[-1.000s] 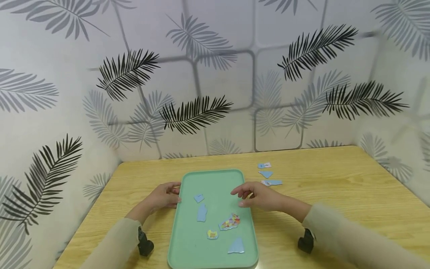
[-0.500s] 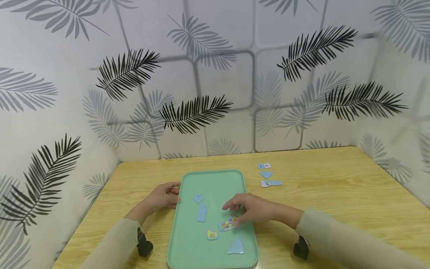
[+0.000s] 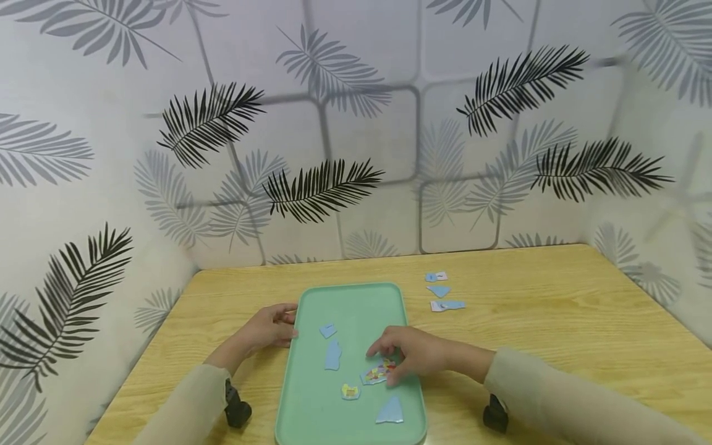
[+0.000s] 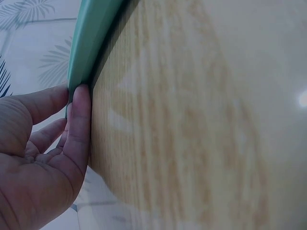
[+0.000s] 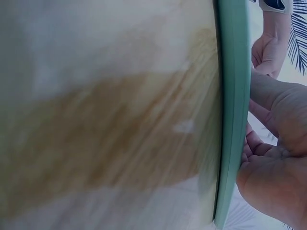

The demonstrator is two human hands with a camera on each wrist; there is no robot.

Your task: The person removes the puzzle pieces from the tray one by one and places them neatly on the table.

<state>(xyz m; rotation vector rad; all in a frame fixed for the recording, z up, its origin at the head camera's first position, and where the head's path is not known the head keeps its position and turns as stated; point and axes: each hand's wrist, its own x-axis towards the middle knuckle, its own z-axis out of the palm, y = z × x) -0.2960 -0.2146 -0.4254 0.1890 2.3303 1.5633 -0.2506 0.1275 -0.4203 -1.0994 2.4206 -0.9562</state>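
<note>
My left hand (image 3: 269,326) grips the left rim of a green tray (image 3: 347,293), thumb and fingers on either side of its edge in the left wrist view. Over the tray's right side is my right hand (image 3: 414,352). Its thumb and forefinger stand apart around a multicoloured map-like puzzle piece (image 3: 374,374), the thumb right at its lower edge. Part of that piece is hidden by the hand. In the right wrist view the tray wall (image 5: 235,115) hides the fingertips. Nearby on the tray lie a small yellow piece (image 3: 350,392) and a pale blue piece (image 3: 391,410).
Two more blue pieces, a small one (image 3: 327,330) and a longer one (image 3: 332,355), lie on the tray's left half. Beyond its right rim, several blue and white pieces (image 3: 439,291) sit in a column on the wooden table (image 3: 528,309). A leaf-patterned wall (image 3: 378,216) stands behind.
My right hand has come down and leftward from the tray's right rim to the multicoloured piece, where it has stayed for the last half second. The left hand keeps its place on the rim.
</note>
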